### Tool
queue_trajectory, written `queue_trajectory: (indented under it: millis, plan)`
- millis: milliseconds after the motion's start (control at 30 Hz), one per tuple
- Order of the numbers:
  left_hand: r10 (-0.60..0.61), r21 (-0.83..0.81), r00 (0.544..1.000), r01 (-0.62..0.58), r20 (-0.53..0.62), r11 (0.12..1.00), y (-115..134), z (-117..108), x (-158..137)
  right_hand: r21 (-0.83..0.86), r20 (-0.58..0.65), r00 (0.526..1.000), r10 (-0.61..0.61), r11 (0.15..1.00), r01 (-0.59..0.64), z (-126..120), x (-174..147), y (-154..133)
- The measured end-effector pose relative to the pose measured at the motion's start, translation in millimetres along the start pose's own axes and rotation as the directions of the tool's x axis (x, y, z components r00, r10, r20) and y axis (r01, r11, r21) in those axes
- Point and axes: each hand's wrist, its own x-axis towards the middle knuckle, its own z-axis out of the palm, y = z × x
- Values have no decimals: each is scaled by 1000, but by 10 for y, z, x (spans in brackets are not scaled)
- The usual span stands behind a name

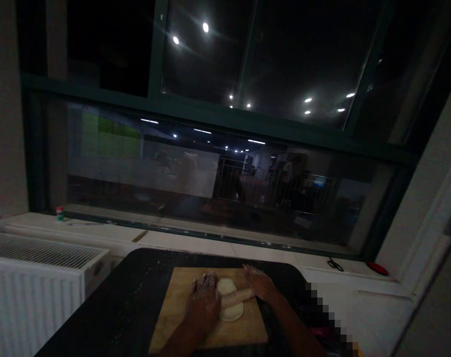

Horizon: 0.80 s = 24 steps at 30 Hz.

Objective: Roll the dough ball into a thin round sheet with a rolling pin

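A pale rolling pin (236, 297) lies across a flat oval of dough (231, 312) on a wooden board (169, 317). My left hand (204, 300) rests over the pin's left end, its floured fingers stretched forward. At the right end, my right hand (258, 282) has its palm side on the pin, and the fingers reach out past it, spread and dusted white. Dough shows both ahead of the pin and behind it. The palms hide both ends of the pin.
The board lies on a black table (117, 297) dotted with pale crumbs. Beyond is a white windowsill (188, 244) with scissors (335, 264), a red and black object (377, 268) and a small red-topped container (59, 213). A white radiator (35, 287) stands left, below a dark reflecting window (210, 173).
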Motion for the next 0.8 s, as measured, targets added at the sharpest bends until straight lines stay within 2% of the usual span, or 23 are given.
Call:
queue_trajectory:
  millis: [100, 167, 367, 500, 567, 667, 800]
  plan:
    - [-4, 4, 999, 4, -45, 1000, 8, 63, 0, -25, 34, 999, 17, 1000, -16, 53, 66, 12]
    - [16, 6, 996, -16, -88, 1000, 16, 113, -18, -35, 41, 998, 37, 999, -36, 51, -8, 9]
    - [80, -26, 972, -88, -222, 996, 45, 192, -101, -85, 48, 990, 135, 988, -130, -101, -588, -99]
    - [112, -43, 947, -131, -299, 990, 66, 204, -204, -110, -43, 973, 227, 967, -230, -158, -979, -257]
    - [117, -41, 939, -137, -322, 990, 81, 206, -253, -134, -81, 969, 234, 961, -243, -174, -1101, -317]
    - [84, -44, 949, -102, -305, 994, 97, 194, -265, -193, -41, 976, 212, 957, -216, -240, -1100, -352]
    - [71, -39, 960, -85, -271, 996, 56, 191, -169, -192, 43, 964, 262, 949, -250, -412, -700, -320]
